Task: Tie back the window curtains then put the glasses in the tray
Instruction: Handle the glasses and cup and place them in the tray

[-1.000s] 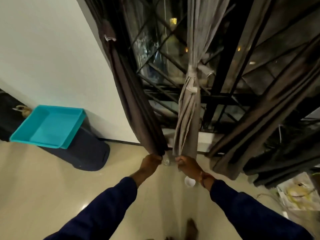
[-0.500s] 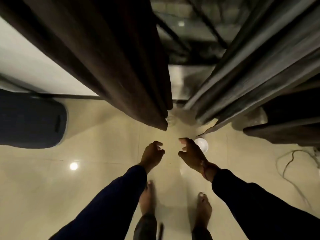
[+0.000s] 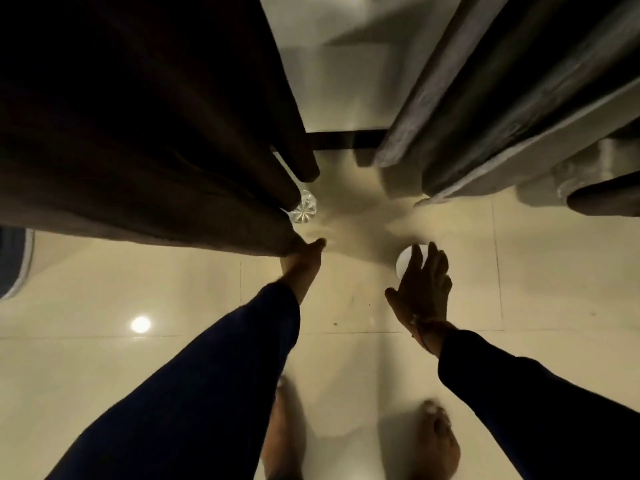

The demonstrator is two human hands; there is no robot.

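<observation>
Pale glossy floor tiles [image 3: 173,358] seen from straight above, with a lamp reflection [image 3: 140,324] at left. Dark brown curtain [image 3: 138,133] hangs over the upper left, grey curtain [image 3: 485,98] over the upper right, a gap of floor and a dark skirting strip [image 3: 346,136] between them. Clear cut glass [image 3: 304,211] stands on the floor, partly under the brown curtain's hem. White-looking glass [image 3: 407,261] stands on the floor further right, near the grey curtain's hem, half covered by the right hand [image 3: 424,289]. That hand is spread flat, fingers straight, over the glass; cannot tell if it touches it, grips nothing. Left hand [image 3: 301,263] reaches to the brown curtain's hem, fingers hidden by the fabric, so grip cannot be told. Navy sleeves [image 3: 207,393] on both arms. Bare feet [image 3: 438,441] at bottom, blurred. Dark rounded object [image 3: 14,261] at left edge.
</observation>
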